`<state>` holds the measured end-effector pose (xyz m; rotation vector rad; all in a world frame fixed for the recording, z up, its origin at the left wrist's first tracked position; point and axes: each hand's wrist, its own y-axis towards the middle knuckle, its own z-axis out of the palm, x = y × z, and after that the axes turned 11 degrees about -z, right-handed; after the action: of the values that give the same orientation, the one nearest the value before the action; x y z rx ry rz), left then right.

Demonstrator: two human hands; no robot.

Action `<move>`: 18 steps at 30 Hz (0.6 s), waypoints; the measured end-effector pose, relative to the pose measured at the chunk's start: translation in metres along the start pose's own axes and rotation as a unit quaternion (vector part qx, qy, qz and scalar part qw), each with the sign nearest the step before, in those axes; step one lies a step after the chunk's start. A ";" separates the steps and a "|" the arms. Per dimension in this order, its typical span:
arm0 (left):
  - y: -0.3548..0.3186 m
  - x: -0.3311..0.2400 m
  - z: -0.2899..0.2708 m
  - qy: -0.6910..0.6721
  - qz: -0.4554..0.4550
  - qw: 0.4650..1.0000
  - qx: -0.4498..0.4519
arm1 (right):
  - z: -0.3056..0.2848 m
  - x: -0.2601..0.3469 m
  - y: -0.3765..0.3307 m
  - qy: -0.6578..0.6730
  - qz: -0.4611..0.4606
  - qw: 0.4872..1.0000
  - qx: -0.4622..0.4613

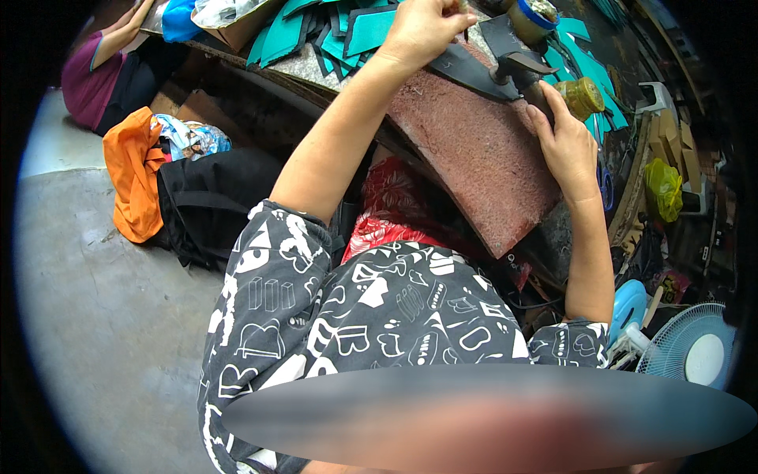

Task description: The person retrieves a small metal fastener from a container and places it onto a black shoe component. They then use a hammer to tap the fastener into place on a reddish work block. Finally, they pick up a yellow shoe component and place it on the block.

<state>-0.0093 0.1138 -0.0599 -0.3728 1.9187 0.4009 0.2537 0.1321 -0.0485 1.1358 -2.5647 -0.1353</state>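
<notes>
My right hand [568, 142] grips the dark handle of a hammer [521, 66], whose metal head lies over a flat black piece [466, 73] on the worktop. Near the top edge, my left hand [426, 33] is closed in a pinch. Something small and dark shows below its fingertips, too small to name. Under the black piece is a rough reddish-brown board [482, 150]. Just beyond the hammer stands an open jar with a blue rim [530, 22]. A yellowish jar [583, 96] lies beside my right hand.
Many green and black flat pieces [284, 35] are heaped at the far left of the worktop, more at the right. Blue-handled scissors [605, 186] are right of my forearm. A fan [695, 347] stands lower right. Black and orange cloth [134, 174] and another person [95, 83] are left.
</notes>
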 end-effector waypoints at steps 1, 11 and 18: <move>-0.001 0.007 0.003 -0.020 -0.015 1.000 0.005 | 0.000 0.000 0.001 0.000 -0.003 1.000 -0.004; -0.002 0.040 0.006 -0.175 -0.087 0.981 -0.012 | 0.002 0.001 0.000 0.017 0.006 1.000 -0.003; 0.000 0.041 0.012 -0.154 -0.070 0.984 -0.053 | 0.000 0.001 0.002 0.015 0.016 1.000 0.011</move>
<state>-0.0147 0.1164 -0.1025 -0.4837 1.5650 0.4403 0.2523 0.1328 -0.0475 1.0945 -2.5630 -0.0817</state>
